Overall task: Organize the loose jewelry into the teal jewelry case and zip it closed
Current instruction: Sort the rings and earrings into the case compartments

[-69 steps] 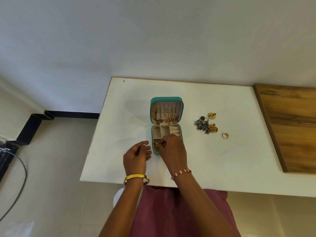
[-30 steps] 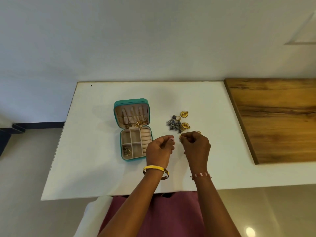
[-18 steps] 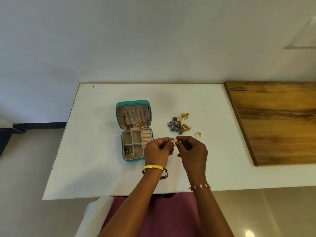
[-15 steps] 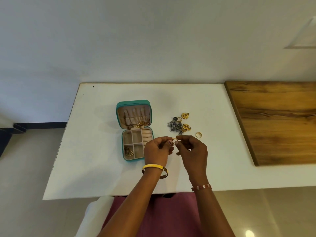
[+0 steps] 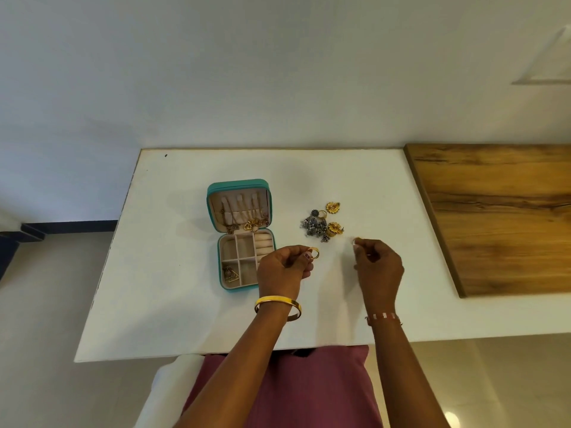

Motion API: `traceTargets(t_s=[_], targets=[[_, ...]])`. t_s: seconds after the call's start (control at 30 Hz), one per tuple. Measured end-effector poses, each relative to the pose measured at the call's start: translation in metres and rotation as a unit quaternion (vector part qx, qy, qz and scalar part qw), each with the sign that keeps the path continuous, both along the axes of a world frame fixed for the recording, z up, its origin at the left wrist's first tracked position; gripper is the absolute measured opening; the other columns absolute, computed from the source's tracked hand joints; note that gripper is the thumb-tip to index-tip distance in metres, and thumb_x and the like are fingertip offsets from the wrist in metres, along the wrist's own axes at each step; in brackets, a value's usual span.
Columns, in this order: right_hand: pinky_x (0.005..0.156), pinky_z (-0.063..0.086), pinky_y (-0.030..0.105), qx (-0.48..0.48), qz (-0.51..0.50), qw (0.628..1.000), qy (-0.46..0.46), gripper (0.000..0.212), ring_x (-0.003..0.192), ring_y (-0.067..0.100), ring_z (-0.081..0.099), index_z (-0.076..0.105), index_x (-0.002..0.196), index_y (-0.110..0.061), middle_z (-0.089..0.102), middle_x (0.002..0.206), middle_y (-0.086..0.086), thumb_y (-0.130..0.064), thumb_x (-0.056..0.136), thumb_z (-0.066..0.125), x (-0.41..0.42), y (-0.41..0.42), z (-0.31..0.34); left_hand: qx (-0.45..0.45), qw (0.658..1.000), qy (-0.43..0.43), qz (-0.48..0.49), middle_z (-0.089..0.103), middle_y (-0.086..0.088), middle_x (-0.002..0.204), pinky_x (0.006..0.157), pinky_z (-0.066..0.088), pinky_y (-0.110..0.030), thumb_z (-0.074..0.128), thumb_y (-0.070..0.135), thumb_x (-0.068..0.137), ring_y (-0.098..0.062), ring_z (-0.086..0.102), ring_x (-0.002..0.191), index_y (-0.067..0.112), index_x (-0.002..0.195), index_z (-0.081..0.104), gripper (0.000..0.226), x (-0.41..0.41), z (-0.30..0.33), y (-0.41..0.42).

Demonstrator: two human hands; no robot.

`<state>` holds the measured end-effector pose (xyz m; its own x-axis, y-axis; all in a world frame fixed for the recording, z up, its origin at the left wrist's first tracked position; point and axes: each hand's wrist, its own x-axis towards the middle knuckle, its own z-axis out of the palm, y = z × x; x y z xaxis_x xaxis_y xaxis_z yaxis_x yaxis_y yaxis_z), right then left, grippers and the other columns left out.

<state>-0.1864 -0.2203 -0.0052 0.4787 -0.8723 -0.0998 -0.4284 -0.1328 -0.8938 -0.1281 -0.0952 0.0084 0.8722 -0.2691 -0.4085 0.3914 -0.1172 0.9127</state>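
A person's left hand (image 5: 282, 268) is pinching a gold ring (image 5: 314, 252) over a white table (image 5: 173, 273); the right hand (image 5: 378, 267) is curling, its hold unclear, beside a wood panel (image 5: 500, 217).

White surface (image 5: 191, 307) pushed against a plain pale wall (image 5: 247, 72). Wood-grain panel (image 5: 500, 217) lies along its right end, edge touching the white top. Beige tiled floor (image 5: 46, 335) left and below; dark skirting (image 5: 68, 227) along the wall base at left. Bright light spot (image 5: 451, 417) reflected on floor, lower right.
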Motion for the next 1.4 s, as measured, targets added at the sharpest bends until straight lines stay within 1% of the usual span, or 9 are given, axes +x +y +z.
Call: traceTargets(t_s=[0.13,0.23,0.37,0.57,0.7,0.83,0.9,1.2,1.4], targets=[[0.067,0.039,0.02,-0.092,-0.006,0.994,0.066,0.016,0.073,0.017,0.054,0.066,0.1,-0.003,0.067,0.093,0.016,-0.007,0.084,0.061,0.002,-0.02,-0.012,-0.015,1.0,0.016,0.002,0.064,-0.001,0.071,0.054,0.052,-0.011,0.057,0.0,0.084,0.003,0.062,0.051,0.001,0.095,0.064,0.013,-0.001,-0.002,-0.001],[0.071,0.034,0.019,-0.102,0.031,0.988,0.109,0.026,0.076,0.019,0.053,0.064,0.11,-0.004,0.063,0.094,0.018,-0.014,0.085,0.063,0.007,-0.026,-0.016,-0.013,1.0,0.019,-0.001,0.064,0.0,0.07,0.054,0.053,-0.011,0.057,0.001,0.085,0.003,0.062,0.051,0.002,0.095,0.065,0.013,-0.003,-0.004,0.0],[0.077,0.033,0.019,-0.108,0.063,0.983,0.137,0.024,0.095,0.027,0.058,0.064,0.109,-0.004,0.06,0.103,0.018,-0.013,0.087,0.059,0.011,-0.022,-0.018,-0.003,1.0,0.024,0.003,0.065,0.001,0.071,0.056,0.054,-0.013,0.058,0.002,0.084,-0.002,0.063,0.054,0.002,0.096,0.065,0.013,-0.005,-0.006,0.002],[0.065,0.031,0.016,-0.128,0.099,0.982,0.101,0.009,0.073,0.014,0.049,0.066,0.091,-0.004,0.06,0.087,0.013,-0.007,0.082,0.064,0.004,0.005,-0.022,-0.005,1.0,0.02,0.015,0.065,0.0,0.07,0.055,0.053,-0.012,0.058,0.001,0.084,0.001,0.063,0.053,0.004,0.091,0.067,0.012,-0.011,-0.006,0.01],[0.059,0.037,0.001,-0.053,0.081,0.993,0.06,0.005,0.063,0.008,0.051,0.067,0.083,-0.005,0.063,0.08,0.007,-0.003,0.079,0.066,0.003,0.016,-0.019,-0.008,0.999,0.027,0.03,0.066,-0.001,0.071,0.055,0.053,-0.013,0.059,0.001,0.083,0.0,0.064,0.054,0.008,0.089,0.066,0.011,-0.015,-0.007,0.018],[0.049,0.044,0.007,0.063,0.074,0.995,0.008,0.015,0.044,0.002,0.055,0.066,0.083,-0.009,0.063,0.069,0.009,0.005,0.081,0.059,0.004,0.024,-0.013,-0.005,0.999,0.034,0.042,0.065,-0.002,0.071,0.054,0.053,-0.013,0.059,0.0,0.083,0.0,0.064,0.052,0.01,0.085,0.065,0.011,-0.017,-0.009,0.025],[0.051,0.048,0.011,0.096,0.075,0.993,-0.004,0.019,0.042,0.0,0.055,0.067,0.081,-0.01,0.063,0.066,0.007,0.006,0.081,0.057,0.003,0.026,-0.011,-0.005,0.998,0.034,0.043,0.065,-0.003,0.071,0.054,0.053,-0.013,0.06,0.0,0.083,0.0,0.063,0.052,0.01,0.084,0.065,0.011,-0.017,-0.009,0.027],[0.069,0.057,0.023,0.242,0.088,0.964,-0.07,0.015,0.058,0.013,0.068,0.069,0.089,-0.007,0.068,0.076,0.008,0.003,0.081,0.061,0.011,0.054,0.012,-0.014,0.996,0.016,0.085,0.066,-0.003,0.073,0.055,0.054,-0.013,0.059,0.0,0.082,-0.001,0.065,0.055,0.007,0.089,0.066,0.012,-0.012,-0.003,0.064],[0.064,0.056,0.017,0.225,0.143,0.958,-0.101,0.012,0.065,0.015,0.07,0.067,0.088,-0.004,0.068,0.079,0.011,0.004,0.081,0.062,0.028,0.058,0.027,-0.027,0.986,-0.007,0.165,0.067,-0.003,0.07,0.057,0.055,-0.015,0.059,-0.001,0.081,-0.004,0.066,0.056,0.002,0.094,0.064,0.014,-0.004,-0.006,0.087]])
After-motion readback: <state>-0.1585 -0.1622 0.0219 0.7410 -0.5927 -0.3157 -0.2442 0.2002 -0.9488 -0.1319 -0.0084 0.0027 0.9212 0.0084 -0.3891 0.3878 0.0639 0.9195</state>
